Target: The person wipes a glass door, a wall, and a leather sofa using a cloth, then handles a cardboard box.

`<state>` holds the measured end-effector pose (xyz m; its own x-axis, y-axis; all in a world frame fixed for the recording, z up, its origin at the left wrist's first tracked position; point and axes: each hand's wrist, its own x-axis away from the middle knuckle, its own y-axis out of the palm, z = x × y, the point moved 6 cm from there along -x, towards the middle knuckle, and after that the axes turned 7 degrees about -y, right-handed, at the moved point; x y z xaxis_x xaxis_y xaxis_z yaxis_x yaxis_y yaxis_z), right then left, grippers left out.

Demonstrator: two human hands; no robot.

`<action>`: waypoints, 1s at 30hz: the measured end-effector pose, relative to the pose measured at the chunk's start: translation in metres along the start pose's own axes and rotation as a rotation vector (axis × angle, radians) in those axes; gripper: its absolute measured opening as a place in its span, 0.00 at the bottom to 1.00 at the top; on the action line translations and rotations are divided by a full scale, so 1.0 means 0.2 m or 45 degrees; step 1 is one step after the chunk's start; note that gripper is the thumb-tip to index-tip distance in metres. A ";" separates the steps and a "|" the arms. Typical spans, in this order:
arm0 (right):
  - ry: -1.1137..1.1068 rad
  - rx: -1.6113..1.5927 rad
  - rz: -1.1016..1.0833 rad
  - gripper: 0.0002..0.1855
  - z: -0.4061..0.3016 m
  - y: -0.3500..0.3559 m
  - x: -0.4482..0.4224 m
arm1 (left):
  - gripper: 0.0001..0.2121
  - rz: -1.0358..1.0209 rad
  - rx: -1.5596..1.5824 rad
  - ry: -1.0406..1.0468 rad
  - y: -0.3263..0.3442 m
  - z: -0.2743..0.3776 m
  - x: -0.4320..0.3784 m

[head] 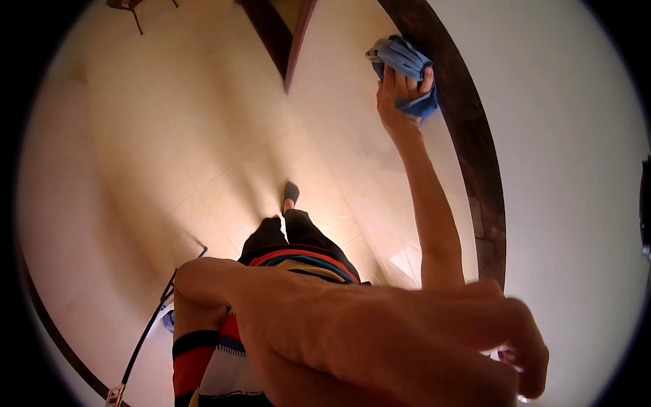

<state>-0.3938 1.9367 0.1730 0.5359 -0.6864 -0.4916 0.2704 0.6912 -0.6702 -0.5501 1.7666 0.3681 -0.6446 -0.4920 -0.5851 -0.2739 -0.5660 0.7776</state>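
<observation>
Light blue and darker blue cloth (402, 58) is bunched in my right hand (402, 94), at the upper right. The fingers are bent over it, and it lies against the inner edge of a dark brown strip (470, 119) along the pale wall. Large and close to the camera, my left hand (457, 336) crosses the lower part of the view from the left. Its fingers curl at the right; a small pale glint shows between them, but whether they hold anything cannot be told.
Pale floor tiles (198, 188) lie under my feet. A dark panel with a reddish edge (290, 66) juts in at the top. Thin legs of some furniture (137, 23) show at the upper left. A thin dark rod or cord (142, 336) runs beside me at lower left.
</observation>
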 end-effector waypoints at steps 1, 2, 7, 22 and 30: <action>-0.015 0.063 0.041 0.18 -0.02 -0.01 -0.02 | 0.04 -0.003 0.019 0.009 0.00 0.02 -0.01; -0.020 0.060 0.039 0.18 -0.02 -0.01 -0.01 | 0.04 -0.002 0.023 0.011 -0.01 0.04 -0.02; 0.004 0.206 -0.084 0.21 0.03 -0.15 0.27 | 0.04 -0.060 0.123 0.020 -0.07 0.20 -0.03; -0.058 0.422 -0.142 0.27 0.03 -0.19 -0.52 | 0.06 -0.090 0.094 -0.055 -0.06 0.75 0.20; -0.245 0.383 -0.073 0.28 -0.20 0.32 -0.93 | 0.07 0.436 -0.516 -0.408 -0.80 0.86 0.34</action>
<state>-0.5077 2.0989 0.1997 0.6460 -0.6907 -0.3251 0.5124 0.7080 -0.4860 -0.6734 1.9380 0.2440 -0.8473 -0.5028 -0.1712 0.2388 -0.6485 0.7228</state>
